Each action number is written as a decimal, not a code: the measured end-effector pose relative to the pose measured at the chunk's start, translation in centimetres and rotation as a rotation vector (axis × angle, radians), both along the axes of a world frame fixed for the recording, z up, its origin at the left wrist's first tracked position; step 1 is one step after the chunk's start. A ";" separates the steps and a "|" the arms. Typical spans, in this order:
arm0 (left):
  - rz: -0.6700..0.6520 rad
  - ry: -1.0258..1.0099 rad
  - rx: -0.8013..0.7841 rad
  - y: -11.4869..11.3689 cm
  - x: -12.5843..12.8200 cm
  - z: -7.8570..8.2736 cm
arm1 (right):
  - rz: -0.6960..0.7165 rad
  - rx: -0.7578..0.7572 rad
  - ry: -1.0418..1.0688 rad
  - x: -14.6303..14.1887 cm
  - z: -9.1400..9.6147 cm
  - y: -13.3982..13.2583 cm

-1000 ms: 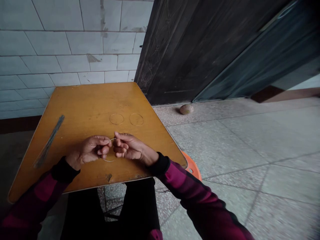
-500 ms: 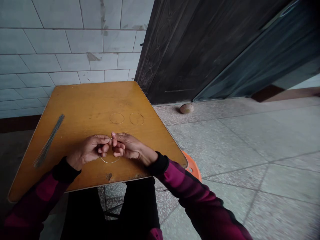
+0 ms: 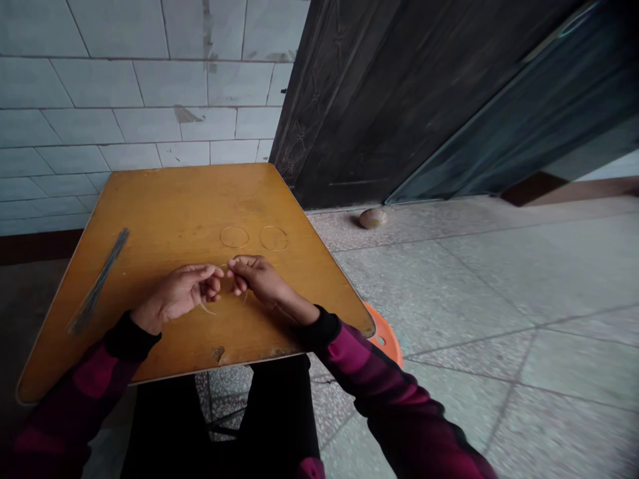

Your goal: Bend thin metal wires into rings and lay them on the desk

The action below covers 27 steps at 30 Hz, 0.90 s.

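Two grips clenched; left hand (image 3: 177, 293) and right hand (image 3: 259, 278) pinch one springy wire (image 3: 206, 309) (light, thin; hold at fingertips); two wire rings (image 3: 234, 237) lie on the tabletop (image 3: 154, 219).

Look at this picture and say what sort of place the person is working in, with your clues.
Probably an indoor passage or porch of an older building, perhaps a school: a chipped white-tiled wall, a speckled stone-tile floor, and a scuffed yellow wooden desktop beside a dark carved door.
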State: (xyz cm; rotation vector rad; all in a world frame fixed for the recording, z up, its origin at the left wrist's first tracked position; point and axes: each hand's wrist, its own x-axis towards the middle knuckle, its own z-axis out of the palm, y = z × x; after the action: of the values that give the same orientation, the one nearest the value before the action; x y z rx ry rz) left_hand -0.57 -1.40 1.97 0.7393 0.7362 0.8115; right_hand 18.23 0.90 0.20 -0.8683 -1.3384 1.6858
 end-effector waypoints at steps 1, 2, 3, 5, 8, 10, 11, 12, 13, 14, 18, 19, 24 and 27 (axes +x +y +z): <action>0.001 -0.007 0.007 0.0 -0.1 -0.2 | -0.006 -0.004 0.004 0.0 -0.1 0.2; 0.001 -0.010 0.014 0.1 -0.3 -0.3 | -0.013 -0.013 0.014 0.1 -0.2 0.3; 0.004 -0.009 0.022 0.2 -0.5 -0.4 | -0.023 -0.022 0.027 0.1 -0.3 0.5; 0.032 0.011 0.043 0.3 -1.0 -0.5 | -0.051 -0.039 0.067 0.2 -0.5 0.7; 0.114 0.090 0.072 0.3 -1.8 -0.7 | -0.083 -0.077 0.148 0.2 -0.6 0.9; 0.157 0.132 0.073 0.3 -2.1 -0.9 | -0.078 -0.118 0.204 0.2 -0.6 1.0; 0.172 0.139 0.069 0.3 -2.0 -1.0 | -0.069 -0.137 0.230 0.2 -0.6 1.0; 0.183 0.136 0.065 0.2 -2.0 -1.1 | -0.060 -0.153 0.251 0.1 -0.7 0.9; 0.192 0.128 0.065 0.2 -1.8 -1.1 | -0.050 -0.166 0.264 0.1 -0.7 0.9; 0.202 0.119 0.070 0.1 -1.7 -1.2 | -0.039 -0.173 0.269 0.0 -0.7 0.8; 0.194 0.140 0.108 -0.1 -1.2 -1.2 | 0.024 -0.151 0.222 -0.4 -0.7 0.4; 0.180 0.155 0.118 -0.1 -1.1 -1.2 | 0.042 -0.136 0.203 -0.4 -0.7 0.3; 0.078 0.198 0.134 -0.2 -1.2 -1.1 | 0.110 -0.090 0.128 -0.7 -0.7 -0.1; 0.019 0.197 0.116 -0.2 -1.4 -1.2 | 0.142 -0.083 0.116 -0.5 -0.6 -0.2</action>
State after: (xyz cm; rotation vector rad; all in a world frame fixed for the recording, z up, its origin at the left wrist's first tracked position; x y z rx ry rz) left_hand -1.95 -1.58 0.80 0.9272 0.8784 0.8116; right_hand 17.69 0.66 -0.43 -0.7250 -1.2843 1.8837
